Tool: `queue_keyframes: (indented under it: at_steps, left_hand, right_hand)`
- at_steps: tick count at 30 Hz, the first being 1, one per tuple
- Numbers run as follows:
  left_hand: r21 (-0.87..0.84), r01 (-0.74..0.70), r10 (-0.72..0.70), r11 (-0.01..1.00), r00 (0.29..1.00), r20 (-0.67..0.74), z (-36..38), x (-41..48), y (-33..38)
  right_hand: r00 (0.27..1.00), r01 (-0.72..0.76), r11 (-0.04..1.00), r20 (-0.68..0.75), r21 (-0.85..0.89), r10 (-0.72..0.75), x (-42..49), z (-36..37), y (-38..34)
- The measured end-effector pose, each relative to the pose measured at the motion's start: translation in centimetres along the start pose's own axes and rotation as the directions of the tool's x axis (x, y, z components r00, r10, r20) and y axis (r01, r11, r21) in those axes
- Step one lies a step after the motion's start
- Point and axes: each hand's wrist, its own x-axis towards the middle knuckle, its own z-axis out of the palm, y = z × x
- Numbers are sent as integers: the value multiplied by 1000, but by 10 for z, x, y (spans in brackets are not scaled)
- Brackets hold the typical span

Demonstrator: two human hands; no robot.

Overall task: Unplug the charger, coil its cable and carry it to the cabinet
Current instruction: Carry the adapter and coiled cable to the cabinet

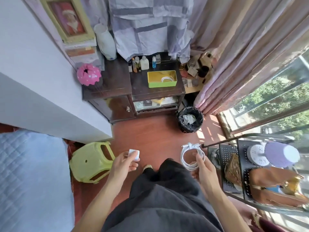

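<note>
Red-brown floor (150, 131) | left grip (124, 162) holds white charger (134, 154) | right grip (203, 166) holds coiled white cable (187, 158)

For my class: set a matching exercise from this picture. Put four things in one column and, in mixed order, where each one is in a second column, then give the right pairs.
Things
1. white charger block
2. coiled white cable
3. green box
4. black bin

Places
A. on the dark wooden cabinet top
B. in the left hand
C. on the floor, right of the cabinet
D. in the right hand

Pairs: 1-B, 2-D, 3-A, 4-C
</note>
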Motion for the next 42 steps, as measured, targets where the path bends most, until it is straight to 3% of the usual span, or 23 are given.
queue_keyframes:
  at_steps: [12, 18, 28, 36, 42]
  left_hand:
    - [109, -2, 1, 994, 1000, 5, 76, 128, 120]
    - [66, -41, 45, 997, 998, -49, 102, 185, 196]
    - [20, 100, -97, 995, 988, -116, 98, 260, 233]
    - [80, 104, -100, 991, 994, -51, 103, 336, 295]
    - [43, 121, -119, 992, 992, -51, 128, 370, 314]
  right_hand:
    - [997, -19, 998, -72, -57, 15, 163, 28, -109]
    - [998, 30, 990, -56, -140, -39, 234, 45, -171]
    - [998, 55, 951, -4, -305, -59, 305, 96, -220]
    - [999, -21, 957, -30, -289, 13, 356, 144, -249]
    - [985, -169, 964, -66, -204, 159, 425, 163, -248]
